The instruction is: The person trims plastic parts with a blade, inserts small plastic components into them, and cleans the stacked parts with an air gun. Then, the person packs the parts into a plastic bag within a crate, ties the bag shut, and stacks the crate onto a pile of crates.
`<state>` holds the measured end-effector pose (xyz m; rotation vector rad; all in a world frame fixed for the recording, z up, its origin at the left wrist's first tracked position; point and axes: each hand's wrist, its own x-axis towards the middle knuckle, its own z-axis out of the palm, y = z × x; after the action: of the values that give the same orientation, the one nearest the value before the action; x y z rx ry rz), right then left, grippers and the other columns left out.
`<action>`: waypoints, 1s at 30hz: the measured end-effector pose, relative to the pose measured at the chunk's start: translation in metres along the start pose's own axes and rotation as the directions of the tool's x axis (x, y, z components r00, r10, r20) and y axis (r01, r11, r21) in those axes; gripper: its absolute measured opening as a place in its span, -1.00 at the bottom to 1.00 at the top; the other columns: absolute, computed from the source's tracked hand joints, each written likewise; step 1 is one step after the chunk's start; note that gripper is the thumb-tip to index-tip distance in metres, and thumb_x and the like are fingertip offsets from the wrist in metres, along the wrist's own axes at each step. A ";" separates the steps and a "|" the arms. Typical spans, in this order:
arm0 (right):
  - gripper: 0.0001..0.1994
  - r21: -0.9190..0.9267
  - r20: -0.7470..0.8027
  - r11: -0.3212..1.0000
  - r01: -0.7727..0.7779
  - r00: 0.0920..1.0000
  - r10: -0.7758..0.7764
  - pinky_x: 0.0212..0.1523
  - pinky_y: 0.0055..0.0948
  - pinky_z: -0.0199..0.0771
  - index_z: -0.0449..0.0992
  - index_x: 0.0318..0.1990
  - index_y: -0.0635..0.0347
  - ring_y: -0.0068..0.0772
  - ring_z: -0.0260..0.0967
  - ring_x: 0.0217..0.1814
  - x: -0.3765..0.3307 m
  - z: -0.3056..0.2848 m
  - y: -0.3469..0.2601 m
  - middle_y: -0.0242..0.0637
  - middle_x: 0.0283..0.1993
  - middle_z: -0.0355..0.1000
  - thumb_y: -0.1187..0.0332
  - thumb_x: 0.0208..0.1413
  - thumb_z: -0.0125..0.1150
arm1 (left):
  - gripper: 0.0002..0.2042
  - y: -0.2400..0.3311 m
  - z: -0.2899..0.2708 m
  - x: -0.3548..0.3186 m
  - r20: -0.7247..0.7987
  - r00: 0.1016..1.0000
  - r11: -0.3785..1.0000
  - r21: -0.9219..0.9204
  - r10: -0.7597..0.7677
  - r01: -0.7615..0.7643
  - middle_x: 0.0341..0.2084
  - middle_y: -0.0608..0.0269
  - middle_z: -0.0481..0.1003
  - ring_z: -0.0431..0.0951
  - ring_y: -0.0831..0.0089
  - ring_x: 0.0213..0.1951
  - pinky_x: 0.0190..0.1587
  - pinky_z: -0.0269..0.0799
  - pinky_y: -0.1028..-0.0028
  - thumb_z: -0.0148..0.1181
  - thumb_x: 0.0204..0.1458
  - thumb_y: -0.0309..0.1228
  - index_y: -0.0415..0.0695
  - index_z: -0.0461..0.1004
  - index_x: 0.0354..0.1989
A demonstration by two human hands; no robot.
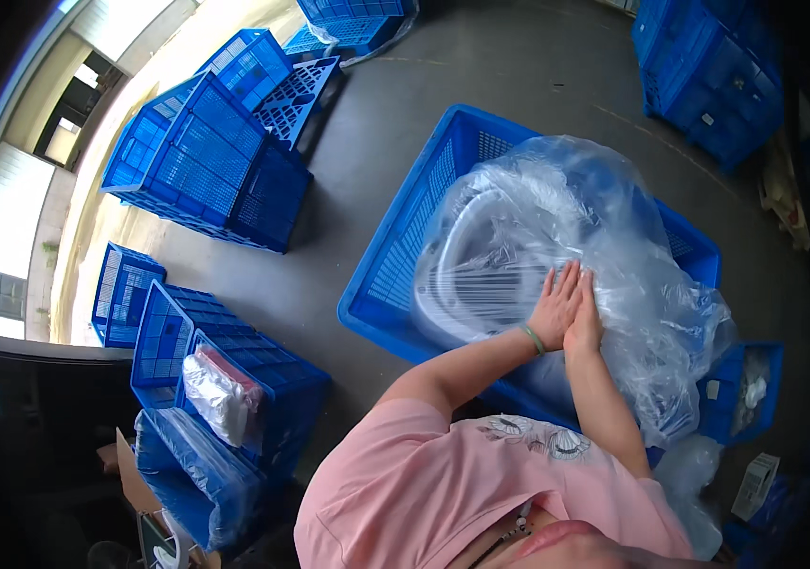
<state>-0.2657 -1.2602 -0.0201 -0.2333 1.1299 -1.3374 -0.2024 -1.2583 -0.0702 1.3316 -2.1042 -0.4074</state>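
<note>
A large blue mesh crate [395, 256] stands on the grey floor in front of me. A big clear plastic bag [632, 256] bulges out of it, with white slatted plastic parts [481, 270] showing through. My left hand [554, 308], with a green bracelet at the wrist, lies flat on the bag. My right hand [585, 321] lies flat right beside it, the two touching side by side. Neither hand grips anything; both rest on the plastic film above the white parts.
Stacked blue crates [206, 161] stand at the upper left, and more of these crates [708, 66] at the upper right. A crate with a bagged white item [220, 394] is at the lower left. A small blue bin [751, 389] sits to the right, and a white box [755, 484] below it.
</note>
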 end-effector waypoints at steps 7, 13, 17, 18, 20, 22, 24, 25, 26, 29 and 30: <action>-0.44 -0.172 0.261 0.790 -0.588 0.746 0.612 0.15 -0.40 0.21 0.03 0.25 0.26 -0.35 0.05 0.30 -0.118 -0.020 -0.032 -0.15 0.28 0.08 0.09 0.22 -0.15 | -0.43 -0.014 0.010 0.017 0.120 0.991 0.998 0.013 0.055 -0.057 0.23 0.05 0.07 0.00 0.15 0.29 0.27 -0.27 -0.01 0.09 -0.14 -0.33 -0.04 0.18 0.14; -0.14 -0.280 0.956 -0.606 0.745 0.158 -0.247 0.32 -0.07 -0.23 0.05 0.27 0.13 -0.07 -0.24 0.42 0.012 0.144 -0.077 -0.08 0.37 -0.13 0.01 -0.18 0.30 | -0.54 -0.035 0.032 0.019 -0.078 0.963 0.962 -0.070 0.257 -0.263 0.15 -0.01 0.16 0.07 0.13 0.24 0.27 -0.24 -0.01 0.06 -0.27 -0.49 -0.13 0.39 -0.05; -0.34 -0.619 0.423 -0.714 0.326 0.905 0.046 0.26 -0.15 0.00 0.29 0.13 0.13 -0.14 0.34 0.07 0.103 0.058 -0.108 -0.08 -0.01 0.41 0.16 -0.21 0.32 | -0.53 -0.009 -0.017 0.025 0.030 0.985 0.985 -0.039 0.169 -0.168 0.18 -0.04 0.12 0.01 0.06 0.28 0.27 -0.24 -0.01 0.04 -0.27 -0.54 -0.16 0.36 -0.03; -0.57 -0.781 0.196 -0.585 0.219 0.975 0.103 0.04 -0.23 0.30 0.47 -0.08 0.12 -0.13 0.45 -0.14 0.130 0.001 -0.108 -0.10 -0.26 0.50 0.25 -0.19 0.26 | -0.52 -0.004 -0.016 0.028 -0.043 0.984 0.983 -0.065 0.171 -0.173 0.20 -0.04 0.09 -0.04 0.08 0.30 0.27 -0.22 0.02 0.03 -0.26 -0.56 -0.16 0.33 -0.02; -0.82 -0.811 0.384 -0.426 0.402 0.914 0.132 -0.23 -0.20 0.40 0.55 -0.32 0.12 -0.05 0.43 -0.23 0.099 -0.069 -0.083 -0.12 -0.36 0.48 0.36 -0.11 0.12 | -0.51 -0.025 -0.010 0.026 -0.060 0.981 0.980 -0.063 0.184 -0.188 0.22 -0.04 0.06 -0.06 0.08 0.31 0.27 -0.24 0.02 0.03 -0.25 -0.56 -0.17 0.31 0.00; -0.85 -0.839 0.453 -0.303 0.452 0.889 0.074 -0.26 -0.16 0.39 0.55 -0.37 0.13 -0.01 0.42 -0.27 0.061 -0.090 -0.076 -0.13 -0.41 0.47 0.40 -0.12 0.08 | -0.59 -0.029 -0.019 0.030 -0.031 0.948 0.949 0.032 0.315 -0.314 0.14 0.02 0.21 0.08 0.15 0.26 0.27 -0.17 0.06 0.00 -0.21 -0.56 -0.18 0.31 -0.06; -0.88 -0.748 0.401 -0.505 0.431 0.899 0.174 -0.25 -0.15 0.37 0.55 -0.42 0.13 -0.03 0.39 -0.26 0.013 -0.041 -0.089 -0.21 -0.45 0.45 0.35 -0.10 0.13 | -0.64 -0.046 -0.019 0.034 0.107 0.906 0.911 0.003 0.409 -0.412 0.03 0.07 0.31 0.18 0.20 0.21 0.27 -0.12 0.08 -0.01 -0.20 -0.55 -0.18 0.33 -0.12; -0.82 -0.751 0.511 -0.426 0.504 0.853 0.109 -0.17 -0.17 0.36 0.54 -0.31 0.11 -0.06 0.37 -0.16 0.009 -0.020 -0.103 -0.20 -0.32 0.45 0.29 -0.09 0.17 | -0.69 -0.052 -0.018 0.038 0.227 0.834 0.860 -0.038 0.503 -0.508 -0.07 0.12 0.41 0.27 0.24 0.15 0.26 -0.07 0.10 -0.02 -0.18 -0.55 -0.18 0.35 -0.17; -0.73 -0.744 0.599 -0.355 0.566 0.801 0.021 -0.09 -0.19 0.35 0.52 -0.21 0.09 -0.08 0.36 -0.07 0.016 -0.008 -0.119 -0.20 -0.20 0.45 0.23 -0.09 0.20 | -0.76 -0.048 -0.017 0.046 0.153 0.808 0.818 -0.005 0.569 -0.576 -0.26 0.18 0.50 0.38 0.30 0.05 0.25 0.01 0.14 -0.02 -0.18 -0.53 -0.17 0.36 -0.26; -0.27 -0.864 0.443 -0.419 0.280 0.819 -0.364 0.20 -0.25 0.15 0.15 0.22 0.06 -0.04 0.14 0.23 0.042 -0.016 -0.133 -0.10 0.26 0.11 0.08 -0.12 0.28 | -0.75 -0.040 -0.019 0.060 0.219 0.722 0.742 -0.018 0.656 -0.670 -0.26 0.18 0.49 0.37 0.29 0.05 0.25 0.00 0.13 -0.01 -0.18 -0.53 -0.17 0.35 -0.24; -0.28 -0.917 0.356 -0.287 0.279 0.895 -0.268 0.20 -0.23 0.14 0.18 0.20 0.10 -0.03 0.14 0.23 0.054 -0.050 -0.118 -0.08 0.25 0.12 0.09 -0.14 0.30 | -0.64 -0.042 -0.020 0.063 0.257 0.705 0.733 -0.023 0.661 -0.679 -0.23 0.20 0.48 0.39 0.33 0.03 0.25 0.01 0.13 -0.02 -0.16 -0.54 -0.18 0.32 -0.09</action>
<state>-0.3881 -1.3183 0.0119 -1.8887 2.0462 -0.3253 -0.1799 -1.3320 -0.0575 0.4626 -2.6539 -0.1798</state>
